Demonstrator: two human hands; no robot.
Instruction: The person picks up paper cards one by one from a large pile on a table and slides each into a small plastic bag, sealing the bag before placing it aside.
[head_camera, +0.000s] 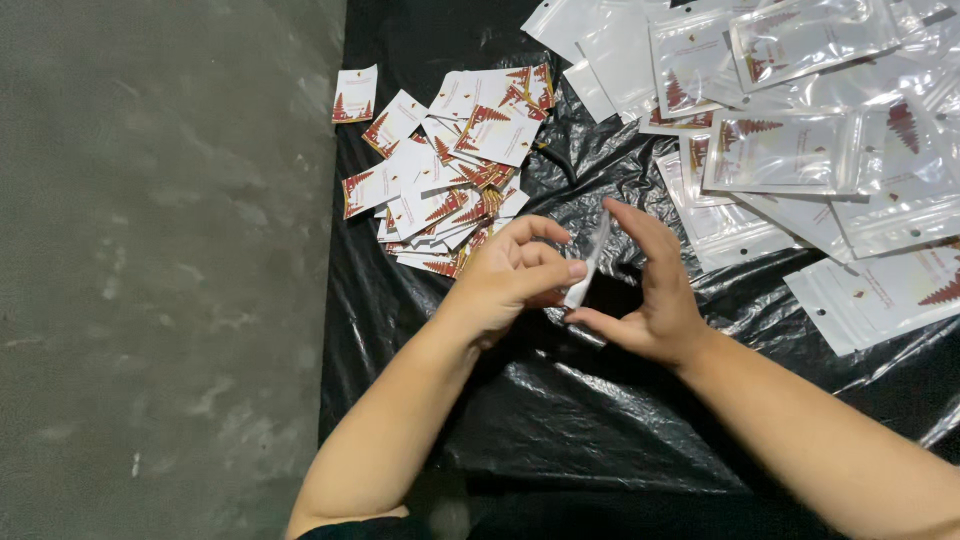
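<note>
Both hands pinch clear pouch (588, 268) edge-on: left hand (505, 280) fingers curled on it, right hand (650, 290) fingers cupping it. Cards (450, 170) beyond.

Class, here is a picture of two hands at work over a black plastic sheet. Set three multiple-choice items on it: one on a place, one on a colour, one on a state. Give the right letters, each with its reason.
1. Where does the pile of small cards lie?
A. Beyond the left hand
B. Beside the right elbow
C. On the grey floor

2. What colour are the tree shapes on the cards?
A. Blue
B. Red
C. Green

3. How is the clear pouch between the hands held?
A. Flat on the black plastic sheet
B. Edge-on to the camera, between both hands
C. Crumpled in one fist

Answers:
1 A: the cards are heaped on the sheet just past the left hand.
2 B: each white card bears red trees.
3 B: the right hand and the left hand's fingers grip it, and it shows only as a narrow strip.
</note>
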